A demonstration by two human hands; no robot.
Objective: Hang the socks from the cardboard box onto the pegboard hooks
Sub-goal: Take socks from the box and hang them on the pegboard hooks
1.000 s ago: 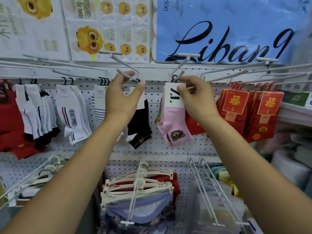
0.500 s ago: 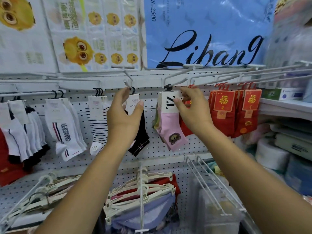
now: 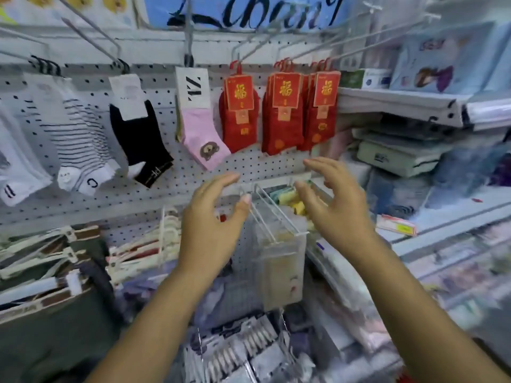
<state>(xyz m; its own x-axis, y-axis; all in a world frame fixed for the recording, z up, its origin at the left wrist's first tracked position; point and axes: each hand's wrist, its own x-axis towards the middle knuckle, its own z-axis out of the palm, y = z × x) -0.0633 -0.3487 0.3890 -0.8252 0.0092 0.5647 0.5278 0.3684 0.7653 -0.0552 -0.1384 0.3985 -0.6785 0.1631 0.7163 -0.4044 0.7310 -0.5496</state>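
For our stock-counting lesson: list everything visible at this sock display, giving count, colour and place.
pegboard: one, white, back wall
pink socks: one bunch, pink with bear motif, hanging mid-board
red socks: three bunches, red, right of the pink
black socks: one bunch, black, left of the pink
striped socks: one bunch, white with dark stripes, left of the black
banner: one, blue with black script, top
hangers: several, cream, lower left
clear packets: a stack, transparent, lower centre
left hand: one, open and empty, below the pink socks
right hand: one, open and empty, below the red socks
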